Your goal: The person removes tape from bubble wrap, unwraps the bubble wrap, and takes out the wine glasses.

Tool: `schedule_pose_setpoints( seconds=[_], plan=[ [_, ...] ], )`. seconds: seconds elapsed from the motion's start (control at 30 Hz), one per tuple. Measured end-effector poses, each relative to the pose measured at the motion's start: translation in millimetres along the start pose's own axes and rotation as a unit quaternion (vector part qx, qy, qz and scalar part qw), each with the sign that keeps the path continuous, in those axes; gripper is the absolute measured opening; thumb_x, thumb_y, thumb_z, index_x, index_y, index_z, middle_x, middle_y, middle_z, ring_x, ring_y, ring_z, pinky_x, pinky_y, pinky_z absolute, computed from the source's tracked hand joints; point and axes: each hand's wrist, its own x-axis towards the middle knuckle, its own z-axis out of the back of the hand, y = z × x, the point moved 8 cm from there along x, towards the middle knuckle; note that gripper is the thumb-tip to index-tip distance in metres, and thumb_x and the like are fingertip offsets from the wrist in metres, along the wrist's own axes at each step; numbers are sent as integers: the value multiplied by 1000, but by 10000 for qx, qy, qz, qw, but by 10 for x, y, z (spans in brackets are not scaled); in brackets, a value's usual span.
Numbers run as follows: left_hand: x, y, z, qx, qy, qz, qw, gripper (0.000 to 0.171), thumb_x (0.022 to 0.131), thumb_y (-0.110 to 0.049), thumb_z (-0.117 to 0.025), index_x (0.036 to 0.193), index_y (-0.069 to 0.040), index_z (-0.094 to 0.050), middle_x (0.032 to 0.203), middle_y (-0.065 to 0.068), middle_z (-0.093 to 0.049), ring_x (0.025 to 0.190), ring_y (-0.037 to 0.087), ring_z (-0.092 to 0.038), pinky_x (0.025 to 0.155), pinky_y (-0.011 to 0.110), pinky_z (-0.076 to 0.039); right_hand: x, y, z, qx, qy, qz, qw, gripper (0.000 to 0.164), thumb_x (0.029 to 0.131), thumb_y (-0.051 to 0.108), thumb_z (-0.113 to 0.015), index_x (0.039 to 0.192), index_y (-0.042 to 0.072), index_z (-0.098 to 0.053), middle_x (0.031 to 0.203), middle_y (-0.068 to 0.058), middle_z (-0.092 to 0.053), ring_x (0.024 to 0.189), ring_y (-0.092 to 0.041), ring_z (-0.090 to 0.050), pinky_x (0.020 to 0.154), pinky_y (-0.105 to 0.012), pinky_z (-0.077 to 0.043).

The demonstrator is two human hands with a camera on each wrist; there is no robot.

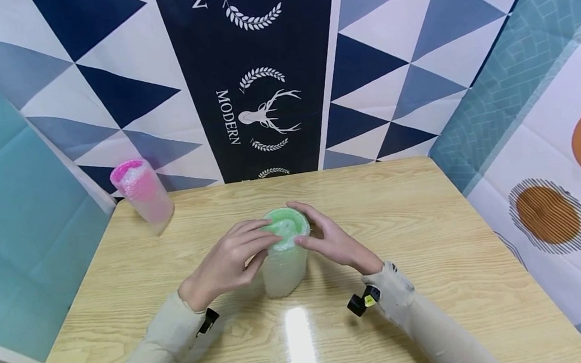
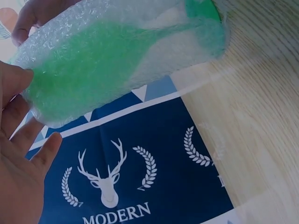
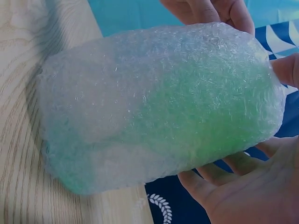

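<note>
Upright on the wooden table (image 1: 395, 225) stands a green goblet wrapped in bubble wrap (image 1: 285, 272); its bowl, stem and foot show through the wrap in the left wrist view. My right hand (image 1: 331, 241) grips the wrapped top, thumb in front and fingers around the far side. From the left, my left hand (image 1: 232, 257) reaches over the rim, its fingers fairly straight at the top edge. The left wrist view shows that hand's fingers (image 2: 16, 79) at the rim end, with one digit standing apart from the wrap.
A pink bubble-wrapped thing (image 1: 146, 194) stands at the table's back left corner. Behind the table hangs a cloth with triangles and a deer print (image 1: 265, 116). Patterned cloths also flank both sides. Small black devices (image 1: 364, 300) are strapped to the wrists.
</note>
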Motion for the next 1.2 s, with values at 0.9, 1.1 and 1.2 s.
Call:
schedule_pose_setpoints(
  seconds=[0.9,1.1,1.2],
  plan=[
    [134,-120,-33,699,-219,353,9967,38,87,-32,-83,116,-9,-77,103,0,-77,100,19,-65,92,35,-55,-108,521,3,-2074,-349,1072,9717,62,91,20,-78,147,9,-54,156,-10,-48,146,-26,-45,119,-50,-42],
    [105,-93,-17,549,-248,283,9978,39,87,-33,-83,118,-10,-76,108,2,-75,109,23,-64,100,39,-52,-105,504,0,-2247,-372,1158,9668,63,90,20,-80,146,9,-54,154,-15,-50,145,-27,-46,118,-50,-43],
    [83,-57,-4,417,-202,237,9986,42,87,-32,-84,120,-9,-75,113,4,-73,116,26,-63,107,39,-50,-104,497,2,-2321,-356,1160,9651,64,90,21,-80,146,9,-54,154,-13,-50,145,-26,-46,118,-49,-44]
  ],
)
